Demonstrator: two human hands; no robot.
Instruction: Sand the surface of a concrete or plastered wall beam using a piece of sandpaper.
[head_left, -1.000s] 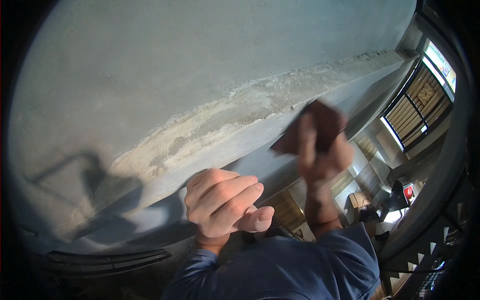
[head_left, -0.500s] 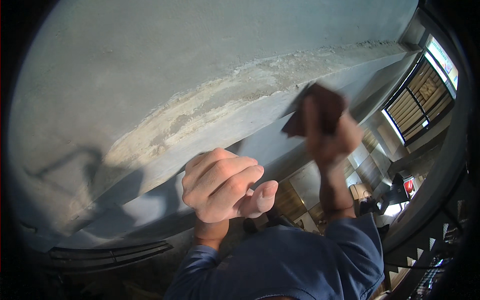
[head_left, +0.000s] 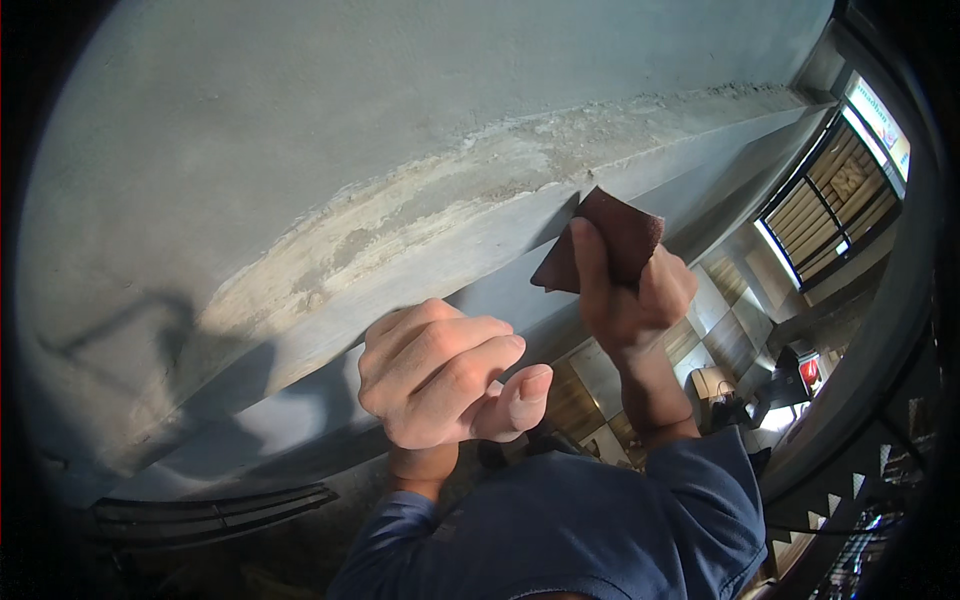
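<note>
My right hand grips a folded piece of dark reddish-brown sandpaper, with the thumb laid along one face. The sandpaper stands up from the hand, near the lower side of a plastered ledge; whether it touches the surface I cannot tell. My left hand is loosely curled, knuckles up, in front of the wall below the ledge. Its thumb sticks out to the right, apart from the bent fingers. Nothing shows in it, though its palm is hidden.
A grey wall rises above the rough, patchy ledge. Far below lies a checkered tile floor. A barred window is at the right, and a dark metal railing at the lower left. Dark bags rest on the floor.
My right hand has moved a little left and downward with the sandpaper, and it is less blurred now. My left hand has hardly moved.
</note>
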